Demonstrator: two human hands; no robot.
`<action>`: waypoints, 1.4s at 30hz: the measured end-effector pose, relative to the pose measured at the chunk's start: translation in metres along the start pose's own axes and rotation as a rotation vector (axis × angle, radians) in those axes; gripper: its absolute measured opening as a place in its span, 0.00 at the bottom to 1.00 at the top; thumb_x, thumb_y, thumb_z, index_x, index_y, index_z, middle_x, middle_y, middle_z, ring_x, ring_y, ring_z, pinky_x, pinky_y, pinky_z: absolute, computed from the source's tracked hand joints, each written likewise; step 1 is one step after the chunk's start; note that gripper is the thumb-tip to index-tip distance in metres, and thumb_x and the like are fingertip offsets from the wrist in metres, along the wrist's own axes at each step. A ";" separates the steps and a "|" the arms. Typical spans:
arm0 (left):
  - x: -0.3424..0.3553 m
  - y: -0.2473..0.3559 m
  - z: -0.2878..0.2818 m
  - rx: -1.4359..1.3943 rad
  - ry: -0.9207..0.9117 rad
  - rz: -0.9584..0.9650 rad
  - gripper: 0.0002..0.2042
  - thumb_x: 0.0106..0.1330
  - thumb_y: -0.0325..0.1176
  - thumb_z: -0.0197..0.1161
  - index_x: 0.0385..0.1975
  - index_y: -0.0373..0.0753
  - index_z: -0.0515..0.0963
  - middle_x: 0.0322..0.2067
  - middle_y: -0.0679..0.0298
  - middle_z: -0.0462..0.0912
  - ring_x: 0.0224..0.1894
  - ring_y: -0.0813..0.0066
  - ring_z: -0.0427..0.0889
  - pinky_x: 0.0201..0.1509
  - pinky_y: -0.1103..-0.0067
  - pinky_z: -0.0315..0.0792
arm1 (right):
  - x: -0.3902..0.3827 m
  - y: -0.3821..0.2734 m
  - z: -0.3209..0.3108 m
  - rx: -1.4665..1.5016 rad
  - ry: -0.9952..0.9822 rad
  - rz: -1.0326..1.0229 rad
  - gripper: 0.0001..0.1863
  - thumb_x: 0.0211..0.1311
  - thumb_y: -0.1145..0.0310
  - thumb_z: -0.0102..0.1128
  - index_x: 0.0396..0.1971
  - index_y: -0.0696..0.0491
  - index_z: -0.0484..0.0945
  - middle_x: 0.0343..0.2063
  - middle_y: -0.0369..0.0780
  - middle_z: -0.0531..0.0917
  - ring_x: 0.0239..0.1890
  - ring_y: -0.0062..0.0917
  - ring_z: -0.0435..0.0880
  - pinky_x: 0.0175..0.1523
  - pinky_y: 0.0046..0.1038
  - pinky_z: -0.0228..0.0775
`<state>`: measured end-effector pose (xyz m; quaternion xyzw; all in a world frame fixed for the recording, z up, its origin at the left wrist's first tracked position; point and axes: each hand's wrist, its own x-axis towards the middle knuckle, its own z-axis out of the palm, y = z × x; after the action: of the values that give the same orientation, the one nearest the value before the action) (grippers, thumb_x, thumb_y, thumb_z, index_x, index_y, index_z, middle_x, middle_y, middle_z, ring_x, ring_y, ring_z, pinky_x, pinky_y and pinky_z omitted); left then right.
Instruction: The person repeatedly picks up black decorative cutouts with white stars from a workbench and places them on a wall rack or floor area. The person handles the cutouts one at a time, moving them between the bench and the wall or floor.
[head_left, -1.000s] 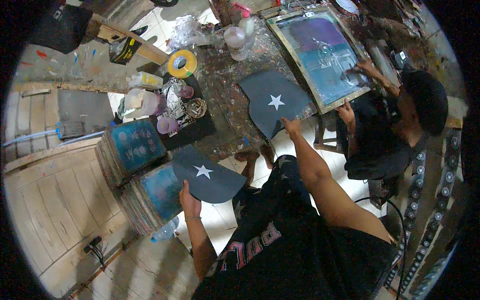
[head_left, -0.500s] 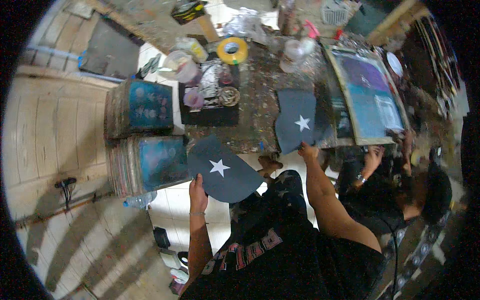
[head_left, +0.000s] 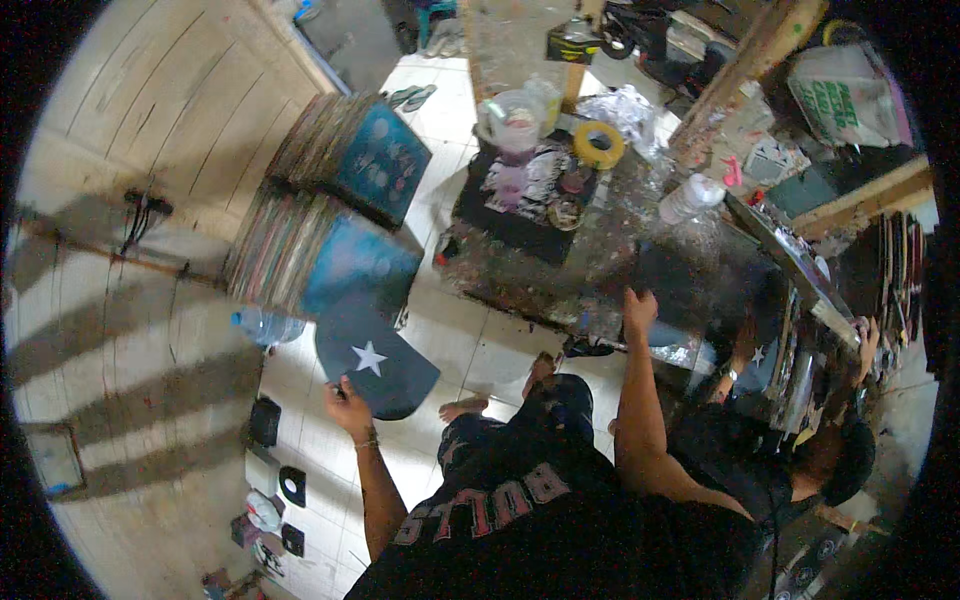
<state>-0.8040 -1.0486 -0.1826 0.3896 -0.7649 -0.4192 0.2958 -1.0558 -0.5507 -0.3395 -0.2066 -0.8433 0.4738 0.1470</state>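
My left hand [head_left: 348, 405] grips a grey cut panel [head_left: 392, 372] with a white star, held low beside two stacks of framed screens [head_left: 363, 270]. My right hand [head_left: 640, 312] has curled fingers at the dark, paint-stained table [head_left: 600, 285]; what they hold, if anything, I cannot make out. A second grey panel with a star [head_left: 762, 362] is farther right, beside a co-worker's hand [head_left: 740, 345]. The co-worker's other hand [head_left: 865, 345] grips a framed screen [head_left: 800, 265], which is tilted up.
On the table are a tub [head_left: 518, 115], yellow tape [head_left: 599, 140], a white bottle [head_left: 690, 198] and crumpled plastic [head_left: 620, 110]. The co-worker [head_left: 840, 460] crouches at right. A water bottle [head_left: 267, 325] is beside the stacks. Tiled floor [head_left: 480, 350] shows below the table.
The view has turned. The right-hand star panel is now away from my right hand, by the co-worker's hand. The co-worker's framed screen has tilted upward. My left hand still holds its panel.
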 end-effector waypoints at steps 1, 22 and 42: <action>0.006 -0.021 -0.027 0.088 0.105 0.058 0.17 0.67 0.37 0.56 0.45 0.29 0.65 0.34 0.53 0.74 0.31 0.67 0.74 0.37 0.74 0.70 | -0.011 -0.027 0.034 0.016 -0.094 -0.131 0.16 0.50 0.64 0.60 0.30 0.63 0.75 0.22 0.46 0.79 0.25 0.34 0.76 0.34 0.37 0.69; -0.238 -0.220 -0.501 0.408 1.107 -0.924 0.16 0.62 0.27 0.57 0.50 0.36 0.69 0.40 0.47 0.80 0.43 0.53 0.80 0.49 0.67 0.71 | -0.875 -0.390 0.345 -0.095 -2.314 -0.590 0.08 0.52 0.72 0.56 0.32 0.58 0.74 0.27 0.34 0.74 0.34 0.20 0.71 0.43 0.23 0.62; -0.387 -0.442 -0.851 0.237 1.605 -1.184 0.05 0.59 0.18 0.54 0.31 0.31 0.77 0.30 0.59 0.83 0.36 0.74 0.80 0.44 0.79 0.71 | -1.528 -0.448 0.215 0.501 -2.751 -1.624 0.25 0.51 0.81 0.51 0.52 0.51 0.75 0.49 0.46 0.79 0.53 0.35 0.77 0.57 0.30 0.67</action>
<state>0.2146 -1.2236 -0.2140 0.9017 -0.0590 -0.0332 0.4271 0.0867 -1.6634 -0.1432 -0.8580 0.1164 -0.2106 0.4538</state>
